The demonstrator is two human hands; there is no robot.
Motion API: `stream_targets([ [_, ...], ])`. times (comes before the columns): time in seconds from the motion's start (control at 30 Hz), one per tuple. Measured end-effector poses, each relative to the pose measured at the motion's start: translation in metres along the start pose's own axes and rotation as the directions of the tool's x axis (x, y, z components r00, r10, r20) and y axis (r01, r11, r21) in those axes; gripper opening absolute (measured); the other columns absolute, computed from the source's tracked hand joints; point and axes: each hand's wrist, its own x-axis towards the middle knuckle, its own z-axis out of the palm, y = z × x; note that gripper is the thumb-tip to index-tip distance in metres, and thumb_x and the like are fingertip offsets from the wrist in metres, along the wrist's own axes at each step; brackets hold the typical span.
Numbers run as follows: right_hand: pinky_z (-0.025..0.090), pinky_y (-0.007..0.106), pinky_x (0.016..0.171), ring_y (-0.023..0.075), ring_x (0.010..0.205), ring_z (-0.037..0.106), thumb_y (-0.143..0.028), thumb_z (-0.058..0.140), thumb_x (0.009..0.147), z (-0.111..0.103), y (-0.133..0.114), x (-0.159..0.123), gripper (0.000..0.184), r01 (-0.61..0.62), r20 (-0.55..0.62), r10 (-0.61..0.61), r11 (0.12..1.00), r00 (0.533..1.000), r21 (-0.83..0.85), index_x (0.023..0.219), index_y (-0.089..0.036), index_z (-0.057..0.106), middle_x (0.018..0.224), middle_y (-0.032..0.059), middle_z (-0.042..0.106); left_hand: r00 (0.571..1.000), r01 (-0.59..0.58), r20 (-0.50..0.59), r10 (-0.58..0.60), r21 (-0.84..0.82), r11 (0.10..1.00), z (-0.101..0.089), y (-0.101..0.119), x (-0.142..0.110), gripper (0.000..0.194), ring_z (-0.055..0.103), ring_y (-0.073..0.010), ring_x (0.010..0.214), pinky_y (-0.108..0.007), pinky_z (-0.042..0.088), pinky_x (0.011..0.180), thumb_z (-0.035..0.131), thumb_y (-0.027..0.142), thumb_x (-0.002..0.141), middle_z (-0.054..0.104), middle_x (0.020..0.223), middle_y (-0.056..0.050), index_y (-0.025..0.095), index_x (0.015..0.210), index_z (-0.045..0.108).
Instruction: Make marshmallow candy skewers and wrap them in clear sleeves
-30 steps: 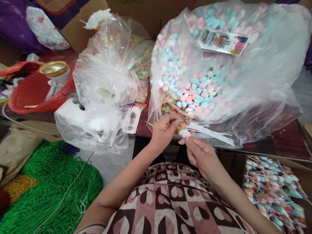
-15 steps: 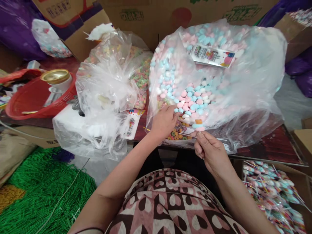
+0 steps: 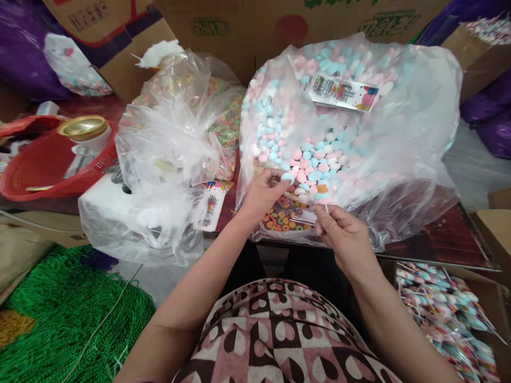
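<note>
My left hand point(image 3: 265, 192) pinches a pale blue marshmallow point(image 3: 287, 177) between thumb and fingertips. In my right hand point(image 3: 344, 230) is a thin white stick, held upright, with a candy skewer point(image 3: 321, 196) of pink and blue pieces and an orange piece on top. Just beyond both hands, loose pink, blue and white marshmallows point(image 3: 309, 165) spill from the mouth of a big clear plastic bag point(image 3: 393, 138). Below them lie small coloured ring pieces point(image 3: 279, 219) and several white sticks point(image 3: 303, 215), partly behind my right hand.
A clear bag of coloured rings point(image 3: 227, 119) and crumpled plastic point(image 3: 159, 154) stand left of the marshmallow bag. A red basket point(image 3: 32, 178) sits at the far left. Wrapped skewers point(image 3: 447, 314) fill a box at the lower right. Green cords point(image 3: 75, 308) lie at the lower left.
My left hand has drawn back from the marshmallow pile and now has a blue marshmallow in its fingertips. The skewer in my right hand has risen slightly and stands more upright.
</note>
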Motion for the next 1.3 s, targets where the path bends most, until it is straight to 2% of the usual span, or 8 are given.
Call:
stream_targets([
  [0.07, 0.02, 0.023, 0.042, 0.0063, 0.045, 0.03, -0.051, 0.067, 0.083, 0.006, -0.005, 0.009, 0.033, 0.03, -0.017, -0.03, 1.0, 0.999, 0.0, 0.092, -0.019, 0.068, 0.061, -0.0035, 0.051, 0.991, 0.134, 0.066, -0.12, -0.292, 0.947, 0.0, 0.005, -0.012, 0.019, 0.052, -0.0094, 0.056, -0.023, 0.035, 0.053, 0.072, 0.033, 0.075, 0.057, 0.064, 0.003, 0.02, 0.082, 0.06],
  [0.13, 0.022, 0.024, 0.043, 0.0065, 0.045, 0.03, -0.051, 0.067, 0.082, 0.014, -0.009, 0.015, 0.033, 0.039, 0.001, -0.039, 0.999, 0.999, 0.013, 0.09, -0.019, 0.067, 0.063, -0.0036, 0.052, 0.978, 0.205, 0.121, -0.169, -0.436, 0.876, 0.002, 0.008, -0.026, 0.025, 0.053, -0.0085, 0.055, -0.022, 0.035, 0.05, 0.077, 0.034, 0.07, 0.058, 0.062, 0.004, 0.019, 0.081, 0.061],
  [0.33, 0.021, 0.023, 0.043, 0.0062, 0.046, 0.029, -0.046, 0.072, 0.076, 0.036, -0.012, 0.016, 0.028, -0.018, 0.035, 0.015, 0.996, 0.999, 0.089, 0.081, -0.02, 0.063, 0.062, -0.0045, 0.05, 0.977, 0.213, 0.116, -0.179, -0.532, 0.819, 0.003, 0.005, -0.051, 0.028, 0.06, -0.0091, 0.064, -0.022, 0.043, 0.057, 0.081, 0.033, 0.068, 0.065, 0.074, 0.002, 0.019, 0.088, 0.066],
  [0.67, 0.019, 0.023, 0.041, 0.0052, 0.043, 0.028, -0.045, 0.069, 0.078, 0.033, -0.008, 0.008, 0.027, -0.031, 0.111, 0.023, 0.997, 0.994, 0.066, 0.086, -0.019, 0.066, 0.065, -0.0036, 0.055, 0.977, 0.215, 0.121, -0.178, -0.516, 0.829, 0.001, -0.002, -0.054, 0.022, 0.057, -0.011, 0.067, -0.025, 0.045, 0.061, 0.069, 0.041, 0.08, 0.065, 0.079, 0.001, 0.022, 0.092, 0.069],
  [0.9, 0.027, 0.022, 0.045, 0.0082, 0.05, 0.035, -0.043, 0.067, 0.078, 0.035, -0.007, 0.009, 0.025, 0.028, 0.036, -0.027, 0.999, 0.999, -0.028, 0.09, -0.02, 0.066, 0.066, -0.0035, 0.054, 0.99, 0.109, 0.113, -0.084, -0.234, 0.966, -0.005, 0.005, -0.058, 0.025, 0.06, -0.0125, 0.078, -0.025, 0.047, 0.077, 0.065, 0.043, 0.085, 0.069, 0.086, -0.001, 0.019, 0.09, 0.07],
  [1.03, 0.03, 0.021, 0.048, 0.0091, 0.054, 0.038, -0.04, 0.064, 0.08, 0.035, -0.006, 0.01, 0.021, 0.08, -0.042, -0.084, 0.992, 0.996, -0.097, 0.085, -0.02, 0.062, 0.067, -0.0036, 0.052, 0.979, 0.112, 0.196, -0.062, -0.256, 0.96, -0.006, 0.008, -0.058, 0.027, 0.063, -0.0149, 0.089, -0.027, 0.048, 0.085, 0.071, 0.04, 0.08, 0.071, 0.095, -0.003, 0.019, 0.097, 0.069],
  [1.13, 0.027, 0.022, 0.045, 0.0085, 0.05, 0.034, -0.041, 0.061, 0.082, 0.033, -0.005, 0.013, 0.022, 0.069, 0.004, -0.069, 0.992, 0.998, -0.106, 0.087, -0.02, 0.063, 0.064, -0.0044, 0.051, 0.975, 0.156, 0.199, -0.095, -0.32, 0.934, -0.003, 0.008, -0.057, 0.032, 0.065, -0.0152, 0.088, -0.028, 0.05, 0.084, 0.078, 0.035, 0.073, 0.072, 0.096, -0.003, 0.019, 0.1, 0.068],
  [1.3, 0.028, 0.023, 0.042, 0.0086, 0.045, 0.036, -0.05, 0.057, 0.088, 0.029, -0.007, 0.009, 0.031, 0.041, 0.141, -0.028, 0.995, 0.99, -0.088, 0.084, -0.02, 0.063, 0.061, -0.0032, 0.054, 0.978, 0.21, 0.075, -0.196, -0.348, 0.914, -0.002, 0.004, -0.053, 0.021, 0.059, -0.0096, 0.068, -0.022, 0.047, 0.067, 0.074, 0.032, 0.075, 0.07, 0.079, 0.001, 0.019, 0.091, 0.07],
])
